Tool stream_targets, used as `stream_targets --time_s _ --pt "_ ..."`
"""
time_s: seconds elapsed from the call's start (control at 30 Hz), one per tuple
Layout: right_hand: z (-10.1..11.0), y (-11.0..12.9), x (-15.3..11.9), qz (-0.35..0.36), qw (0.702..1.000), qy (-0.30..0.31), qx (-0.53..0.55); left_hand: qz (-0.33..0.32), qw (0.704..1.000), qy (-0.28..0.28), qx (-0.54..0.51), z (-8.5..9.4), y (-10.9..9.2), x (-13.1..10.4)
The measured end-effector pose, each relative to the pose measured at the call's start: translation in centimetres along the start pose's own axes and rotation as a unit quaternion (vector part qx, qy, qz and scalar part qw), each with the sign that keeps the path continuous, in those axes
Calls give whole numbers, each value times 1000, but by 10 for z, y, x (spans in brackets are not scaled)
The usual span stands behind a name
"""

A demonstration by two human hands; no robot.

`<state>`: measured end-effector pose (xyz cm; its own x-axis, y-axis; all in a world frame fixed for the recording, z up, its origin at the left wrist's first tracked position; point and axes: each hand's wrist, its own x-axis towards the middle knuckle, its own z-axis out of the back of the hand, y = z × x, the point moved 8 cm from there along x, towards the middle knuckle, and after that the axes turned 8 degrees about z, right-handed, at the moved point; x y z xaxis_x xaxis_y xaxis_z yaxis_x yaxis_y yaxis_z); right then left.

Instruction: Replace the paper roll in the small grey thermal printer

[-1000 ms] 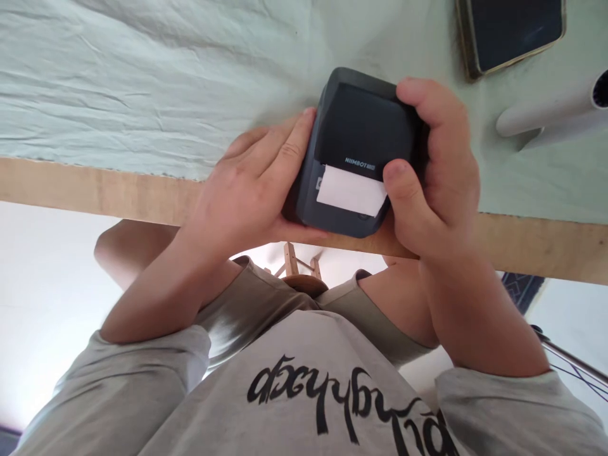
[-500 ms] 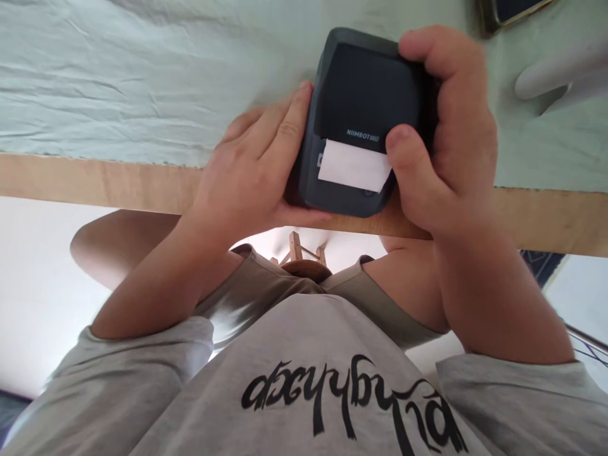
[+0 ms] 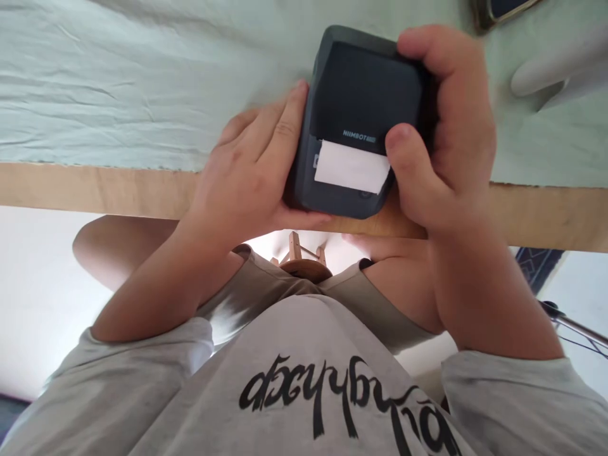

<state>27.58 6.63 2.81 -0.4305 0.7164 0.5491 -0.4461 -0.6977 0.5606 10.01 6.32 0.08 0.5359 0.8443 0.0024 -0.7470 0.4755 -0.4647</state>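
Observation:
A dark NIIMBOT label printer [image 3: 370,92] is held at the table's front edge, slightly tilted. White blank paper [image 3: 351,166] sticks out of its slot. My left hand [image 3: 256,161] lies flat along the printer's left side, its thumb stretched beneath the near edge. Around the right side, my right hand [image 3: 441,126] is wrapped, with the forefinger at the top corner and the thumb by the right end of the paper. The other fingers of my right hand are partly hidden behind the printer.
Pale green cloth [image 3: 142,82] covers the table, with a bare wooden edge [image 3: 85,187] in front. A phone-like dark object [image 3: 503,9] lies at the top right, above a white rounded object [image 3: 560,66]. A wooden stool [image 3: 306,269] shows below.
The view has shifted slightly. Both hands and the printer keep nearly the same position relative to each other, and the paper sticks out as before.

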Motion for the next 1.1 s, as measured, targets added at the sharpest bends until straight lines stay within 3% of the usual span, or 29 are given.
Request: stream_targets --time_s 0.2,0.3,0.4,0.57,0.77,1.1 --pt "5 0 31 -134 991 24 -16 -36 999 -12 28 -1 1 -2" --pt "15 -3 42 -170 985 -25 -14 -69 996 -18 51 -4 2 -5" --pt "15 -8 37 -163 985 -55 15 -51 997 -15 55 -4 3 -6" --pt "9 -11 18 -145 987 -54 50 -30 998 -37 46 8 -4 -6" --pt "14 -9 3 -201 979 -40 16 4 999 -47 17 17 -5 -6" --pt "6 -12 -11 -187 981 -47 33 -13 998 -55 41 14 -6 -9"
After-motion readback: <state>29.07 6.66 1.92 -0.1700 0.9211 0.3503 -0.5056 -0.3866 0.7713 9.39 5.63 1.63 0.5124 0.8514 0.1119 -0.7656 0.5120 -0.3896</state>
